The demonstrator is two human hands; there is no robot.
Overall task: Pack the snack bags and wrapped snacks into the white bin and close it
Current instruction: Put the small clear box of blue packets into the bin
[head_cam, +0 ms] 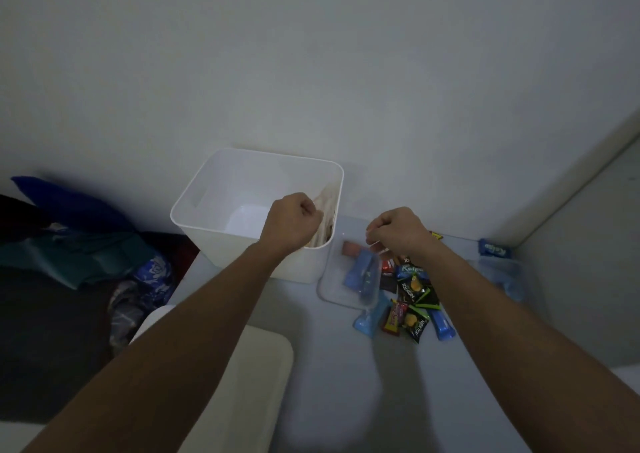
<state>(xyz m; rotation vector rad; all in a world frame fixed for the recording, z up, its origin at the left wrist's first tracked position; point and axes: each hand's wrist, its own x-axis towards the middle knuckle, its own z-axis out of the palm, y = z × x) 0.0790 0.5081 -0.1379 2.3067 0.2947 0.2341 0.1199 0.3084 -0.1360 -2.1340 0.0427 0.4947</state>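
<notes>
- White bin [221,206] stands open on the pale surface against the wall, left of the snack pile; its floor reads mostly bare.
- Pale bag [327,206] leans upright inside the bin against its right wall. Only item I can make out in there.
- Left hand [294,218] over the bin's right side, fingers curled tight at the top edge of that bag; looks like a pinch on it, so probably lowering or seating it.
- Right hand [398,229] hovers above the clear tray [334,289], fingers curled, pinching something thin and pale; what it is cannot be told.
- Wrapped snacks [414,300] lie in a loose heap on and beside the tray: blue, black-and-green, red, brown wrappers. None packed yet.
- Lone blue packet [493,248] sits well apart, near the right corner.
- White lid [249,376], as I take it, lies flat near the camera, off the bin.
- Judgement: early stage. Most packing left, closing not started.
- Writing: "Nextar" on two black-and-green wrappers; "Kalpa", roughly, on a blue one. Rest too blurred.
</notes>
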